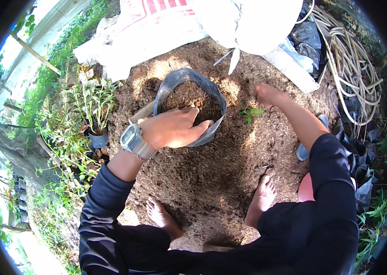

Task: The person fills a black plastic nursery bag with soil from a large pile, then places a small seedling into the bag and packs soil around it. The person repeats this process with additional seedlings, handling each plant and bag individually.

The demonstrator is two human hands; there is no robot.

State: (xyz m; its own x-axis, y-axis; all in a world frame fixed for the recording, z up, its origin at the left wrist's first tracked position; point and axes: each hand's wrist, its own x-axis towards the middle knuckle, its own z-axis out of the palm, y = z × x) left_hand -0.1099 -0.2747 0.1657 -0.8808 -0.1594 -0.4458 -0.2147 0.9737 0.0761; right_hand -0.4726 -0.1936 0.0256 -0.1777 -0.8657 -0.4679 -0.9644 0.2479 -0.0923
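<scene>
A black plastic grow bag (207, 140) stands on the ground before me, its mouth held wide and brown, fibrous soil mix (185, 94) inside. My left hand (176, 127), with a watch (131, 137) on the wrist, reaches over the near rim. Its thumb is spread from the fingers, and the fingertips are down at the soil, partly hidden. To the right of the bag, my right hand (267, 95) is low over the ground with curled fingers. A small green seedling (251, 112) is just below it; whether the fingers grip anything is hidden.
Large white sacks (159, 37) lie beyond the bag. A coiled hose (355, 68) and black plastic bags (307, 41) are at upper right, near a pale board (291, 68). Potted leafy plants (94, 103) line the left. Sandals (302, 151) and a pink object (306, 189) sit by my right arm.
</scene>
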